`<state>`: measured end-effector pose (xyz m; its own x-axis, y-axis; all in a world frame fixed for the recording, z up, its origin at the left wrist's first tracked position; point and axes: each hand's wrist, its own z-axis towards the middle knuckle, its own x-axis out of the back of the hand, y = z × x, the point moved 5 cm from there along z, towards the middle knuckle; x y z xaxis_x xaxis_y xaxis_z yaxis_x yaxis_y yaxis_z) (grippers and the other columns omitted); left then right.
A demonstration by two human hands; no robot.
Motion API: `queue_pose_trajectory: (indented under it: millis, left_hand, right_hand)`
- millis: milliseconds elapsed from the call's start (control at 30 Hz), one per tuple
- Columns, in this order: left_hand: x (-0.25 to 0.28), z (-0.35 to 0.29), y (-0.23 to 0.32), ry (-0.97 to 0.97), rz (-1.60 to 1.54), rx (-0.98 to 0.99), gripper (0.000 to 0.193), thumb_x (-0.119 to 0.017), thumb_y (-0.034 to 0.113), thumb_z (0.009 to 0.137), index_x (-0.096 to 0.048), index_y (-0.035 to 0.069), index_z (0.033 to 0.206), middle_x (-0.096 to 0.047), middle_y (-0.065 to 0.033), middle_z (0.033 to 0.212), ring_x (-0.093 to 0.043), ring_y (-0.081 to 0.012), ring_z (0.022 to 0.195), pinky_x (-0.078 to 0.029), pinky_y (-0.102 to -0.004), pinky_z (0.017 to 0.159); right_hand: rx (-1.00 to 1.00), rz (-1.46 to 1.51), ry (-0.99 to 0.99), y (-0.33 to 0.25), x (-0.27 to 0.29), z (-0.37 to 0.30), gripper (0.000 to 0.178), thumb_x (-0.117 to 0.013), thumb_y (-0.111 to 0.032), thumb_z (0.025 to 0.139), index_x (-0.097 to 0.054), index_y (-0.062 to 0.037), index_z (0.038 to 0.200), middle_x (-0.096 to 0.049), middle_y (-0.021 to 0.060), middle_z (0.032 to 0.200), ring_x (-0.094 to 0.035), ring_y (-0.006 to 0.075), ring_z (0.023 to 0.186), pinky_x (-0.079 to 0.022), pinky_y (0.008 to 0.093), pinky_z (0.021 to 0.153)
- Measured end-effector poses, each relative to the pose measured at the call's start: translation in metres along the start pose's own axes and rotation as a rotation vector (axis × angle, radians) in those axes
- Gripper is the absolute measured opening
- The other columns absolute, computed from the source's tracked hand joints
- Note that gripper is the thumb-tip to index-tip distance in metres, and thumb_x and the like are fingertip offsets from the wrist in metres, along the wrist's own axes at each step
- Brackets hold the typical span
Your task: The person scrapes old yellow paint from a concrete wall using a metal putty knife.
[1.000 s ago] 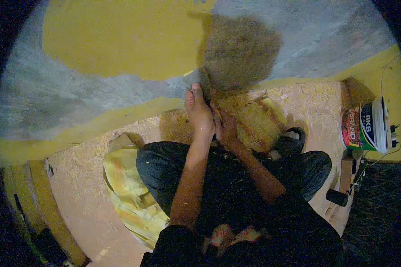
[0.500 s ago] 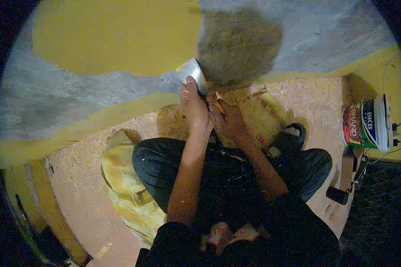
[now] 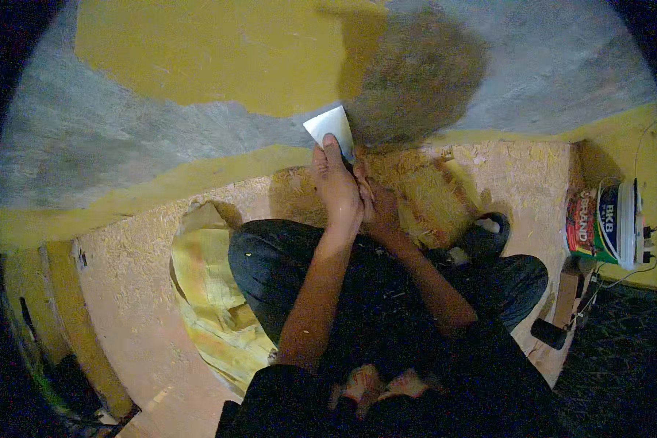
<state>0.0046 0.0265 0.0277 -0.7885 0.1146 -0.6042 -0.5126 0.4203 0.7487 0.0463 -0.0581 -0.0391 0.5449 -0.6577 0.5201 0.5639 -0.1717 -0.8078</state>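
A paint scraper [image 3: 330, 123] with a wide shiny metal blade is at the lower edge of a yellow paint patch [image 3: 212, 55] on the wall. My left hand [image 3: 336, 186] is closed on it, thumb lying along the blade. Close against that hand, on its right, my right hand [image 3: 382, 213] is closed around the handle end, which the hands mostly hide. Bare grey wall [image 3: 190, 120] surrounds the yellow patch, and a dark shadow falls to the right of the blade. Whether the blade edge touches the wall is hard to tell.
Yellow paint shavings [image 3: 146, 237] litter the floor along the wall. A crumpled yellowish sheet [image 3: 204, 292] lies left of my crossed legs [image 3: 277, 255]. At the right stand a paint bucket [image 3: 606, 223] and a block-like object with cables [image 3: 566, 288]. A sandalled foot [image 3: 485, 233] shows near my right knee.
The scraper blade has turned and tilted, so its broad face shows more. Both hands have shifted slightly to the right and down in view, and the whole view has shifted a little too.
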Motion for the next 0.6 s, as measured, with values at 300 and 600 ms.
queue_pose_trajectory:
  millis: [300, 600]
  left_hand:
    - [0.006, 0.013, 0.005, -0.076, 0.009, -0.056, 0.02, -0.05, 0.031, 0.087, -0.052, 0.011, 0.086, -0.052, 0.0029, 0.073, -0.044, -0.0049, 0.056, -0.035, -0.0194, 0.043]
    - [-0.007, 0.014, 0.007, -0.038, -0.148, -0.017, 0.023, -0.048, 0.032, 0.088, -0.053, 0.009, 0.085, -0.053, -0.0004, 0.071, -0.045, -0.0073, 0.055, -0.037, -0.0195, 0.045]
  right_hand:
    - [-0.057, 0.087, -0.02, -0.013, -0.015, 0.004, 0.036, -0.033, -0.022, 0.091, -0.047, -0.0015, 0.117, -0.051, 0.0197, 0.114, -0.05, 0.0338, 0.104, -0.039, 0.038, 0.088]
    - [-0.166, -0.023, -0.203, -0.064, 0.027, 0.03, 0.042, -0.033, -0.034, 0.091, -0.048, -0.0033, 0.115, -0.056, 0.022, 0.101, -0.056, 0.0353, 0.088, -0.043, 0.0401, 0.075]
